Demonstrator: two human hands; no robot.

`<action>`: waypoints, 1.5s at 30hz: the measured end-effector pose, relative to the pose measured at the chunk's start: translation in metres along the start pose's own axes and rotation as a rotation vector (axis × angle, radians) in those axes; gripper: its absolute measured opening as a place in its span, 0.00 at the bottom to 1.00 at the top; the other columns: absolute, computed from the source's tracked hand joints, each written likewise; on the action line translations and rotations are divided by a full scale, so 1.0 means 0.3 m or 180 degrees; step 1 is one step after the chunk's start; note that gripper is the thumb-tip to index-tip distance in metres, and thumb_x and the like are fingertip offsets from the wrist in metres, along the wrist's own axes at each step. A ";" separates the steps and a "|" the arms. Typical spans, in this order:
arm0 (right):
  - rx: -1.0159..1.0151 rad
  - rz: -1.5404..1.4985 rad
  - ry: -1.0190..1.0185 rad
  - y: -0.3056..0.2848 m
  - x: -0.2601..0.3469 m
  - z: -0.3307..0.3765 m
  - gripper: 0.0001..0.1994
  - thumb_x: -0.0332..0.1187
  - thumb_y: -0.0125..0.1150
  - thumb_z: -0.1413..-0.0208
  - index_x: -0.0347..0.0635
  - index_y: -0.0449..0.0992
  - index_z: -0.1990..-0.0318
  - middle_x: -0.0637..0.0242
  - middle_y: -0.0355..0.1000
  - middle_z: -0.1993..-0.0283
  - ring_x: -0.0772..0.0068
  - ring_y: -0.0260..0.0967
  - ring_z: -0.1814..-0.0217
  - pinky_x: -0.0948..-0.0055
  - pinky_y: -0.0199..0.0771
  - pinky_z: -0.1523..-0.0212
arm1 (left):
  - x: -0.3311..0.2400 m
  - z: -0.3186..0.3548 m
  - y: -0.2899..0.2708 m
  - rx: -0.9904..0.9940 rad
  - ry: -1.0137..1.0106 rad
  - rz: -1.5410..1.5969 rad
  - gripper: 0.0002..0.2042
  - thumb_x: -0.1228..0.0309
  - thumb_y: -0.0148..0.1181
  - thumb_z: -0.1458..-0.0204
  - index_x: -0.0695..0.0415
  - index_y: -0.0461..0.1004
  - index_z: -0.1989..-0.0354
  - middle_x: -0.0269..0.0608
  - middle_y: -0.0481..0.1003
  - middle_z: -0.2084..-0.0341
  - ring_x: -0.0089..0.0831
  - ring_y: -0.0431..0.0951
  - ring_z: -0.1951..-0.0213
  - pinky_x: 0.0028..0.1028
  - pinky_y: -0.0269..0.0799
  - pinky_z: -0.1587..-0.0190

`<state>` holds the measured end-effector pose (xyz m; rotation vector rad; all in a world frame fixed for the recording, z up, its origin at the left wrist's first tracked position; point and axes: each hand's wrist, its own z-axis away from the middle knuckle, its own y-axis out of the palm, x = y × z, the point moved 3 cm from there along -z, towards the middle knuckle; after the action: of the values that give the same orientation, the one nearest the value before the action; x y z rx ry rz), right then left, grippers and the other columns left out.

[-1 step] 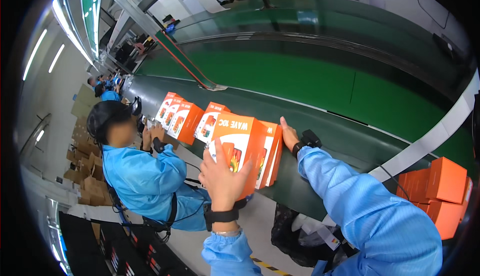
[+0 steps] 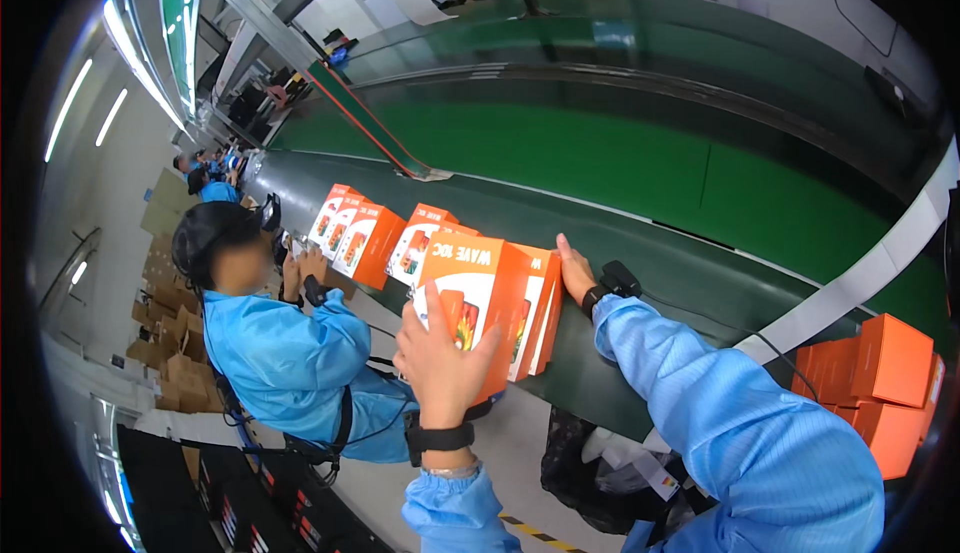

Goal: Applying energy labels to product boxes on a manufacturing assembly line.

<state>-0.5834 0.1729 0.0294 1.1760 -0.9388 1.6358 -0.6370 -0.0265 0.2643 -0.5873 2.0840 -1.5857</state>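
Here, at nine o'clock, a blue-smocked co-worker [image 2: 285, 343] is beside a row of orange-and-white boxes [image 2: 376, 248]. The person's left hand [image 2: 440, 358], fingers spread, lies against the nearest upright orange-and-white cardboard box [image 2: 489, 288], near the dial's centre: white upper front, orange side and lower edge, orange lettering, colourful phone pictures. Similar printed boxes [image 2: 537, 321] stand beside it; the loosely open right hand [image 2: 575, 271] touches their three o'clock side. Plain orange cartons [image 2: 893, 363] sit at four o'clock.

Can't see part of nearest orange-and-white box [image 2: 482, 278], hidden behind left hand [image 2: 442, 365]. Can't identify object [image 2: 299, 246] at co-worker's hands [image 2: 313, 267] or resolve distant workers [image 2: 216, 187], too small. Can't follow left sleeve [image 2: 455, 513] past bottom edge.
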 end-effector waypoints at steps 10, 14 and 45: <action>0.1096 -0.3271 0.0756 0.109 -0.022 0.229 0.38 0.65 0.34 0.50 0.43 0.58 0.43 0.61 0.59 0.43 0.69 0.58 0.44 0.65 0.60 0.47 | 0.151 0.194 0.005 -0.0433 0.0334 0.0506 0.45 0.56 0.64 0.68 0.59 0.46 0.40 0.55 0.51 0.46 0.51 0.56 0.50 0.44 0.50 0.50; 0.1023 -0.2648 0.1386 0.055 -0.033 0.391 0.34 0.63 0.34 0.48 0.44 0.61 0.45 0.65 0.63 0.47 0.70 0.61 0.47 0.71 0.61 0.49 | 0.215 0.224 -0.024 -0.0303 0.0469 0.0801 0.44 0.61 0.63 0.65 0.59 0.45 0.40 0.58 0.49 0.44 0.54 0.53 0.47 0.44 0.47 0.47; 0.1279 0.2062 -0.3981 -0.916 0.553 1.654 0.21 0.40 0.51 0.61 0.38 0.71 0.60 0.56 0.63 0.49 0.65 0.58 0.48 0.57 0.52 0.47 | -0.173 1.011 0.132 0.0422 -0.1301 0.5198 0.25 0.61 0.51 0.48 0.57 0.56 0.44 0.42 0.61 0.48 0.31 0.61 0.48 0.37 0.59 0.47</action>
<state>-0.2060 -0.1582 0.3414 2.4666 -1.9557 1.4842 -0.4189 -0.2211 0.1599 0.6958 1.2875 -0.4961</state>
